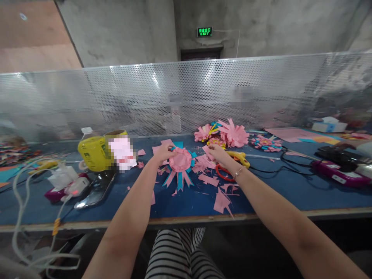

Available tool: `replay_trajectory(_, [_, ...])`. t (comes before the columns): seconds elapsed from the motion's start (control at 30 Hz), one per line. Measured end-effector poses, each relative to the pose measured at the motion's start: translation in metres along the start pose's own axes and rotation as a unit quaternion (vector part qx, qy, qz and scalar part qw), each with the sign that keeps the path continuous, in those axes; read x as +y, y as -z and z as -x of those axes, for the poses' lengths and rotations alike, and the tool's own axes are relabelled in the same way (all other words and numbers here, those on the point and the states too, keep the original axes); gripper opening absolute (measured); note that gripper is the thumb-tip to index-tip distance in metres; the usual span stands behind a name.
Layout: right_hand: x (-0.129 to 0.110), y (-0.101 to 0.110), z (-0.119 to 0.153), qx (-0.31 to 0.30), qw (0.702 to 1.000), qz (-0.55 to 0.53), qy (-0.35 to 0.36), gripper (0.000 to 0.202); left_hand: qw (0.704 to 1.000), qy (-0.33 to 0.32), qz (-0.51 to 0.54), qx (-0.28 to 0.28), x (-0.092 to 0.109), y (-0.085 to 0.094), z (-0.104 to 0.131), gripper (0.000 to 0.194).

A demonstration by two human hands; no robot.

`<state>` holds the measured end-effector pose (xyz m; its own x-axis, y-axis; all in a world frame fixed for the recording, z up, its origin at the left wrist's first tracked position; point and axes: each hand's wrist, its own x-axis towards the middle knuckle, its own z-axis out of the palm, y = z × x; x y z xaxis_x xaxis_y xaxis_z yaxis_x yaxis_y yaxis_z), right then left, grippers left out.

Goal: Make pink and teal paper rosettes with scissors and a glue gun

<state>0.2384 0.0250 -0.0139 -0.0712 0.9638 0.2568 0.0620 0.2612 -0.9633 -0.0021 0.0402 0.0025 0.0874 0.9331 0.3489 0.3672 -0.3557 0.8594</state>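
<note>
A pink and blue paper rosette (180, 159) with strip tails lies in front of me on the blue table. My left hand (165, 152) is closed on its upper left edge, the fingertips partly hidden. To the right of the rosette, my right hand (217, 153) pinches a small piece of pink paper (207, 150). Beneath and around that hand are pink paper scraps (209, 179). Red-handled scissors (224, 173) and a yellow glue gun (238, 158) lie beside my right wrist, partly covered by it.
Finished paper flowers (234, 133) stand at the back, before a perforated metal screen (139, 97). On the left are a yellow-labelled bottle (92, 152), a phone (97, 190) and a power strip with plugs (66, 186). Another purple power strip (338, 174) and cables lie right.
</note>
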Motion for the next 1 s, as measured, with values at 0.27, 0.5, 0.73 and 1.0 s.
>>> replay_trajectory(0.27, [-0.01,-0.002,0.006,-0.025,0.996,-0.06,-0.057,0.02,0.977,-0.136,0.164,0.029,0.02,-0.001,0.001,0.034])
replay_trajectory(0.5, [-0.01,-0.012,0.011,-0.115,0.993,-0.023,-0.034,0.011,0.965,-0.157,0.207,0.036,0.021,-0.01,0.001,0.031])
replay_trajectory(0.73, [-0.009,-0.013,0.011,-0.138,0.989,-0.052,-0.006,0.01,0.968,-0.148,0.204,0.012,0.024,-0.02,0.004,0.031])
replay_trajectory(1.0, [-0.013,-0.015,0.018,-0.158,0.977,-0.136,-0.035,0.012,0.973,-0.159,0.162,0.041,0.028,-0.031,0.006,0.028])
